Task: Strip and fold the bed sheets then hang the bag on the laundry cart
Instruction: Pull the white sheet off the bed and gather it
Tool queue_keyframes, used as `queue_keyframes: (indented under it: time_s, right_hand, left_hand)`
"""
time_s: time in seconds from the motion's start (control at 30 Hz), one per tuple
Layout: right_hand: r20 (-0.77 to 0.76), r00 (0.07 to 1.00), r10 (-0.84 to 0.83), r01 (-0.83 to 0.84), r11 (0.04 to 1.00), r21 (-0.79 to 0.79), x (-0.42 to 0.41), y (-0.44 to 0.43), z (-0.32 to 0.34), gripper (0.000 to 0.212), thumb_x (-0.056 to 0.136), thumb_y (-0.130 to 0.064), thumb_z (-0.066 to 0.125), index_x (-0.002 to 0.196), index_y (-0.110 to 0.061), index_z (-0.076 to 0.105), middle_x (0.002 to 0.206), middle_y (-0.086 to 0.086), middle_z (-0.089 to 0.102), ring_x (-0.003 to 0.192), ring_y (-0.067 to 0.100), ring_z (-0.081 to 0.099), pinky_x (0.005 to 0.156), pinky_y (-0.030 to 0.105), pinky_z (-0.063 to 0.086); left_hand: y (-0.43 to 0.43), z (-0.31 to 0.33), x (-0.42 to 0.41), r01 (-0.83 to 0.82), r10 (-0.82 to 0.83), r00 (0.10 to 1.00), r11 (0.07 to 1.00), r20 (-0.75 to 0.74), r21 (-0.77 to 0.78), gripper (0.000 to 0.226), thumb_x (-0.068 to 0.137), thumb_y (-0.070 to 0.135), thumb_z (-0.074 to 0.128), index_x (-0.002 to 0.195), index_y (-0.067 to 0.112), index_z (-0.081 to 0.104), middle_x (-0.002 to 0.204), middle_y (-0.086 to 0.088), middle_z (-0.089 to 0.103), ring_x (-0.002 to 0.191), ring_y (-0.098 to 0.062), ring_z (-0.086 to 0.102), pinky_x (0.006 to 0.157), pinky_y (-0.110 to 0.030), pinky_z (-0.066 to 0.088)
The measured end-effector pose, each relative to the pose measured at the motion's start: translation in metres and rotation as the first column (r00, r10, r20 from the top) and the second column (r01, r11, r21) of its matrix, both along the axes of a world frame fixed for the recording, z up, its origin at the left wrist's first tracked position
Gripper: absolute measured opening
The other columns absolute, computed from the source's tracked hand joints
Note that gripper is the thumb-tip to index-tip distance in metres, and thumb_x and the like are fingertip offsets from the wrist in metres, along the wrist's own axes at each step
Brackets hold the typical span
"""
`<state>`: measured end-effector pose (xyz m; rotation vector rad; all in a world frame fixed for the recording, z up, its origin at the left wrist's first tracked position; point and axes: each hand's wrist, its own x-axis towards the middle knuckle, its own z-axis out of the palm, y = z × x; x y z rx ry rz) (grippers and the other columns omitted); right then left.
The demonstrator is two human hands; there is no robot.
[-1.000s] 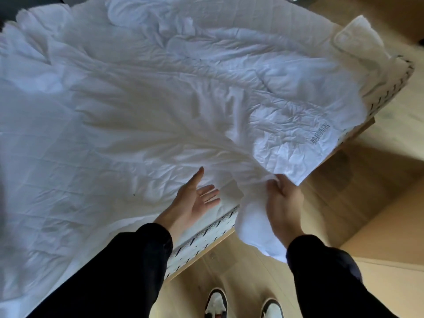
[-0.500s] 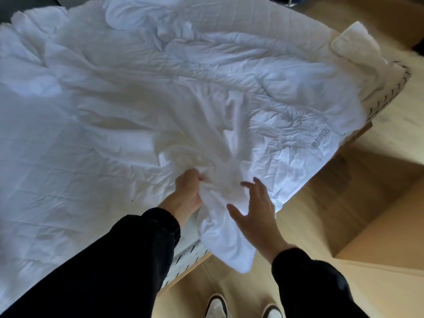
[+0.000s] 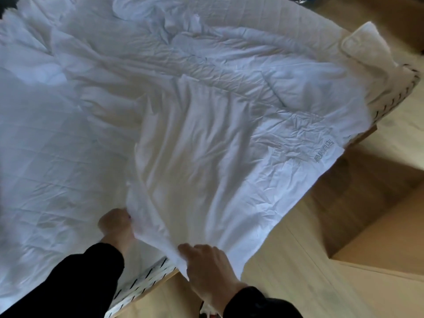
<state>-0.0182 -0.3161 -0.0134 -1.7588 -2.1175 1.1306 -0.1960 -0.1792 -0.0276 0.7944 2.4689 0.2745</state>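
A crumpled white bed sheet (image 3: 224,138) lies loose across the mattress (image 3: 46,157), its near edge hanging over the bed's corner. Grey printed lettering marks its right corner (image 3: 324,152). My left hand (image 3: 117,226) grips a bunched fold of the sheet at the mattress edge. My right hand (image 3: 206,265) pinches the sheet's near hem just off the bed's edge. Both arms wear black sleeves. No bag or laundry cart is in view.
The quilted mattress has a patterned side band (image 3: 142,281) over a wooden bed frame. A folded white towel (image 3: 364,44) sits at the far right corner. Light wood flooring (image 3: 298,271) and a wooden unit (image 3: 390,237) lie to the right.
Both hands took hold of the sheet's near edge and pulled it toward me, spreading it wider. The right hand had let go of the hanging bunch, then gripped the hem.
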Motion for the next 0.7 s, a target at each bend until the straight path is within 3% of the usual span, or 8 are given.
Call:
queue_keyframes:
  time_s: [0.1, 0.2, 0.3, 0.4, 0.5, 0.57, 0.6, 0.7]
  right_hand:
    - [-0.047, 0.998, 0.039, -0.044, 0.994, -0.099, 0.003, -0.009, -0.01, 0.039, 0.091, -0.011, 0.043, 0.124, -0.028, 0.056, 0.115, 0.008, 0.061, 0.106, 0.033, 0.056, 0.084, 0.037, 0.042]
    - [-0.04, 0.996, 0.08, -0.086, 0.982, -0.166, 0.004, -0.016, -0.019, 0.039, 0.094, -0.015, 0.042, 0.127, -0.028, 0.058, 0.124, 0.003, 0.058, 0.114, 0.026, 0.053, 0.095, 0.035, 0.04]
    - [0.005, 1.0, 0.013, -0.012, 0.987, -0.158, 0.003, -0.018, -0.027, 0.04, 0.095, -0.016, 0.04, 0.132, -0.024, 0.053, 0.133, 0.004, 0.048, 0.122, 0.024, 0.046, 0.102, 0.036, 0.035]
    - [0.048, 0.995, -0.091, 0.098, 0.984, -0.15, 0.003, -0.015, -0.029, 0.044, 0.095, -0.015, 0.04, 0.138, -0.02, 0.045, 0.148, 0.005, 0.031, 0.132, 0.022, 0.034, 0.109, 0.033, 0.028]
    - [0.08, 0.982, -0.17, 0.177, 0.979, -0.097, 0.004, -0.009, -0.031, 0.042, 0.095, -0.014, 0.041, 0.136, -0.019, 0.044, 0.153, 0.009, 0.02, 0.137, 0.023, 0.028, 0.11, 0.032, 0.027]
    - [0.094, 0.977, -0.193, 0.201, 0.976, -0.083, 0.004, -0.005, -0.032, 0.041, 0.094, -0.015, 0.042, 0.135, -0.017, 0.043, 0.154, 0.011, 0.015, 0.14, 0.025, 0.024, 0.11, 0.033, 0.027]
    - [0.102, 0.975, -0.199, 0.206, 0.976, -0.065, 0.003, -0.004, -0.032, 0.042, 0.094, -0.015, 0.043, 0.135, -0.017, 0.043, 0.155, 0.012, 0.013, 0.141, 0.026, 0.02, 0.11, 0.033, 0.026]
    - [0.147, 0.972, -0.186, 0.188, 0.982, -0.001, -0.001, 0.001, -0.031, 0.043, 0.091, -0.013, 0.045, 0.134, -0.016, 0.042, 0.157, 0.016, 0.002, 0.146, 0.029, 0.006, 0.114, 0.037, 0.02]
  left_hand:
    - [-0.014, -0.012, -0.008, -0.113, 0.093, 0.978, 0.988, 0.184, 0.101, 0.034, 0.077, 0.028, 0.069, 0.1, 0.003, 0.063, 0.093, -0.016, 0.064, 0.087, -0.032, 0.062, 0.066, -0.033, 0.047]
    - [-0.026, -0.016, 0.016, 0.025, -0.042, 0.99, 0.992, 0.135, 0.126, 0.077, 0.079, 0.048, 0.07, 0.134, 0.006, 0.037, 0.131, -0.026, 0.04, 0.112, -0.042, 0.047, 0.087, -0.043, 0.041]
    - [-0.029, -0.018, 0.04, 0.229, -0.229, 0.972, 0.973, 0.056, 0.009, 0.09, 0.073, 0.056, 0.073, 0.135, 0.009, 0.028, 0.131, -0.021, 0.029, 0.118, -0.038, 0.037, 0.098, -0.045, 0.037]
    - [-0.025, -0.029, 0.03, 0.122, -0.125, 0.977, 0.992, 0.172, 0.031, 0.075, 0.078, 0.029, 0.072, 0.128, 0.002, 0.024, 0.13, -0.024, 0.034, 0.117, -0.041, 0.043, 0.095, -0.042, 0.042]
    - [-0.024, -0.04, 0.002, -0.012, -0.04, 0.953, 0.986, 0.301, 0.167, 0.053, 0.076, 0.025, 0.063, 0.116, -0.005, 0.045, 0.112, -0.023, 0.06, 0.095, -0.036, 0.061, 0.083, -0.038, 0.051]
    - [-0.03, -0.034, -0.012, 0.032, -0.107, 0.953, 0.966, 0.283, 0.258, 0.028, 0.09, 0.023, 0.054, 0.094, -0.005, 0.056, 0.084, -0.02, 0.06, 0.071, -0.031, 0.057, 0.063, -0.033, 0.046]
    - [-0.033, -0.033, -0.019, 0.048, -0.124, 0.963, 0.953, 0.239, 0.298, 0.028, 0.096, 0.023, 0.05, 0.086, -0.002, 0.056, 0.076, -0.021, 0.057, 0.067, -0.031, 0.054, 0.06, -0.034, 0.042]
    - [-0.039, -0.033, -0.039, 0.045, -0.098, 0.985, 0.938, 0.139, 0.343, 0.039, 0.1, 0.027, 0.042, 0.084, -0.004, 0.057, 0.086, -0.031, 0.06, 0.08, -0.041, 0.059, 0.071, -0.043, 0.045]
